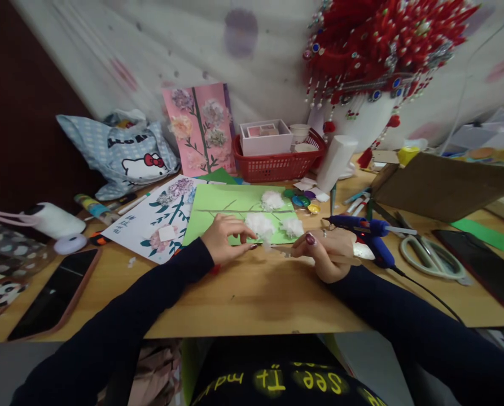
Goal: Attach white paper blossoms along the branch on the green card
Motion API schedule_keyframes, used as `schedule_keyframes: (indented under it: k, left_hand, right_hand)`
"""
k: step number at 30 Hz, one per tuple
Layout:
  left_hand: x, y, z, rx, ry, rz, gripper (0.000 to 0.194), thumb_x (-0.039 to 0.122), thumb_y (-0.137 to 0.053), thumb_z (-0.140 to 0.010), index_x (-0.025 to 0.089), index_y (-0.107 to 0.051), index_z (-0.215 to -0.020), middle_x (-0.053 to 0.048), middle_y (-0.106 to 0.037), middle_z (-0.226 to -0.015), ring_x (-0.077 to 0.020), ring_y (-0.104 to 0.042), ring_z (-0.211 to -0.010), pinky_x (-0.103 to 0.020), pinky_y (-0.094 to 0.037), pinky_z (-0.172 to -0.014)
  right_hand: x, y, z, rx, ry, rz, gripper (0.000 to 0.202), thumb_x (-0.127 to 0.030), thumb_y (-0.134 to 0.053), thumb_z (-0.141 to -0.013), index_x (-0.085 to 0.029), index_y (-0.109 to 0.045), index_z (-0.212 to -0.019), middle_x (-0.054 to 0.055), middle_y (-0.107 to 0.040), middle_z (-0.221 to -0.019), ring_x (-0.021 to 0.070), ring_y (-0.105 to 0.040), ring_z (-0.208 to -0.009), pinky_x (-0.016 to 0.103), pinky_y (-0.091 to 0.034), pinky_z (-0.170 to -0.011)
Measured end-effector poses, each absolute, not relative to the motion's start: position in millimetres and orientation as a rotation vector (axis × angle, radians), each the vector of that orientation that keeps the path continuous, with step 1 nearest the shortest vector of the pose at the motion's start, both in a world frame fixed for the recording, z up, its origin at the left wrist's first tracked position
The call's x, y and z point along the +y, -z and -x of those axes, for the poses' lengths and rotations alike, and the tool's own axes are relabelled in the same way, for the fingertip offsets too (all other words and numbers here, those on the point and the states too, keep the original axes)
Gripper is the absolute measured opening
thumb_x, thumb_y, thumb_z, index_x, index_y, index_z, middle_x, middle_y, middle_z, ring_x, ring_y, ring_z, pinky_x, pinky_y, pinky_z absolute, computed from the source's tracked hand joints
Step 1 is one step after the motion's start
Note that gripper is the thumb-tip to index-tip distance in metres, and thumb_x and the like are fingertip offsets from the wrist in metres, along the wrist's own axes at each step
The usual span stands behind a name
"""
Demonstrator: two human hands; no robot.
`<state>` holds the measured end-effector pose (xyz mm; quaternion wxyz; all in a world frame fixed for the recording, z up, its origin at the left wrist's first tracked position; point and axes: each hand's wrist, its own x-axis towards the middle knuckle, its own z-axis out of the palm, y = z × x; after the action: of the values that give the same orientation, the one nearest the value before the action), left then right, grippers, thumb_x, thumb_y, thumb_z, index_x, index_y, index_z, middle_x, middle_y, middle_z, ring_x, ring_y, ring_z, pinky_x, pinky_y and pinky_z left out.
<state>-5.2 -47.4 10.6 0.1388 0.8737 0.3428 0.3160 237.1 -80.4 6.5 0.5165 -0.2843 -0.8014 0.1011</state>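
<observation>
A green sheet (209, 198) lies on the table with a thin painted branch across it and three white fluffy tufts on it. My left hand (228, 238) rests over its lower edge, fingers apart, beside the lowest tuft (260, 225). My right hand (324, 252) is closed round a thin pale tool, perhaps a brush, whose tip reaches a small wisp of white fluff (267, 246) near my left fingertips. A blue glue gun (359, 225) lies just beyond my right hand. Small pots of paint (305, 200) stand at the sheet's upper right corner.
Behind are a pink flower picture (205, 129), a red basket (277, 166) and a red beaded headdress (374, 56). A white flower sheet (150, 223) and a phone (57, 293) lie left. Scissors (432, 256), another phone (480, 265) and a cardboard piece (442, 186) are right.
</observation>
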Motion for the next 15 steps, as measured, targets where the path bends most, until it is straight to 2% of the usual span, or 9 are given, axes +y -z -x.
schedule_keyframes:
  k: [3, 6, 8, 10, 12, 15]
  left_hand:
    - [-51, -9, 1, 0.907, -0.903, -2.452, 0.032, 0.036, -0.073, -0.071, 0.018, -0.069, -0.097, 0.000, -0.067, -0.069, -0.0116, -0.053, -0.059, -0.029, -0.041, -0.068]
    - [-53, -4, -3, 0.867, -0.836, -2.466, 0.015, 0.032, -0.066, -0.078, 0.018, -0.072, -0.081, -0.002, -0.067, -0.067, -0.0116, -0.053, -0.059, -0.027, -0.042, -0.063]
    - [-52, -3, -2, 0.861, -0.765, -2.446, 0.016, 0.026, -0.062, -0.080, 0.017, -0.071, -0.070, -0.002, -0.065, -0.062, -0.0109, -0.051, -0.055, -0.025, -0.041, -0.058]
    - [-50, -4, 3, 0.850, -0.678, -2.390, 0.014, 0.026, -0.065, -0.076, 0.017, -0.072, -0.068, -0.001, -0.063, -0.059, -0.0097, -0.047, -0.049, -0.023, -0.039, -0.052]
    - [-49, -7, 5, 0.868, -0.674, -2.331, 0.014, 0.028, -0.066, -0.075, 0.017, -0.072, -0.069, -0.002, -0.064, -0.060, -0.0099, -0.048, -0.049, -0.023, -0.040, -0.051]
    - [-49, -9, 3, 0.919, -0.856, -2.320, 0.016, 0.030, -0.066, -0.076, 0.018, -0.072, -0.068, -0.004, -0.065, -0.067, -0.0127, -0.057, -0.060, -0.025, -0.045, -0.059]
  right_hand:
    - [-81, -9, -235, -1.998, -0.292, 0.692, 0.044, -0.021, -0.039, -0.094, -0.019, -0.066, -0.059, 0.003, -0.068, -0.057, 0.0107, -0.061, -0.049, 0.022, -0.047, -0.049]
    - [-81, -5, -234, -1.981, -0.418, 0.695, 0.044, -0.024, -0.040, -0.095, -0.018, -0.068, -0.061, 0.003, -0.069, -0.060, 0.0119, -0.064, -0.054, 0.023, -0.049, -0.053]
    - [-79, -1, -234, -1.840, -0.521, 0.683, 0.049, -0.026, -0.038, -0.096, -0.018, -0.067, -0.057, 0.003, -0.067, -0.056, 0.0125, -0.064, -0.055, 0.024, -0.050, -0.054]
    - [-76, 4, -233, -1.648, -0.594, 0.685, 0.053, -0.029, -0.035, -0.097, -0.018, -0.065, -0.055, 0.003, -0.064, -0.053, 0.0127, -0.062, -0.052, 0.025, -0.049, -0.052]
    - [-71, 7, -232, -1.555, -0.620, 0.756, 0.046, -0.034, -0.036, -0.097, -0.018, -0.067, -0.068, 0.003, -0.067, -0.063, 0.0131, -0.062, -0.055, 0.026, -0.049, -0.051]
    - [-64, 8, -228, -1.682, -0.594, 0.881, 0.034, -0.039, -0.037, -0.096, -0.017, -0.063, -0.094, 0.006, -0.070, -0.083, 0.0147, -0.067, -0.067, 0.027, -0.053, -0.060]
